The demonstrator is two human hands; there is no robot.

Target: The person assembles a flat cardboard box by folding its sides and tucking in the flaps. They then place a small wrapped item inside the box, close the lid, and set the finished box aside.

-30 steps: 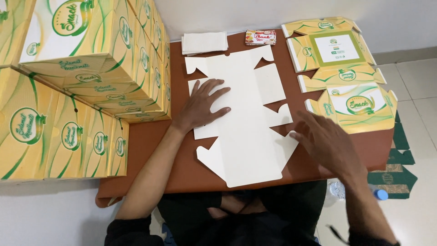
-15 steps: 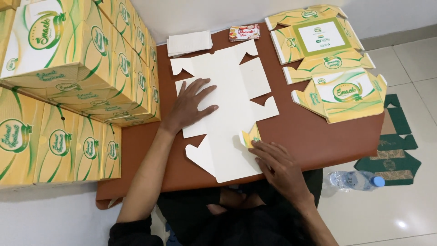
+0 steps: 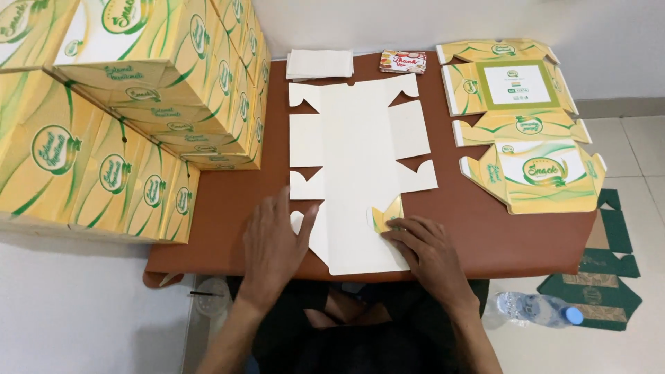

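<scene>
A flat white cardboard box blank (image 3: 357, 166) lies unfolded down the middle of a brown table (image 3: 228, 215), its near end reaching almost to the table's front edge. Stacked yellow boxes (image 3: 131, 104) crowd the left side; printed flat blanks (image 3: 519, 125) fill the right, leaving bare strips of tabletop on both sides of the white sheet. The left hand (image 3: 273, 246) rests palm down, fingers slightly spread, on the sheet's near left corner. The right hand (image 3: 426, 253) lies flat on the near right corner, fingertips touching a small yellow flap (image 3: 385, 215) folded upward. Both forearms reach in from the near edge.
</scene>
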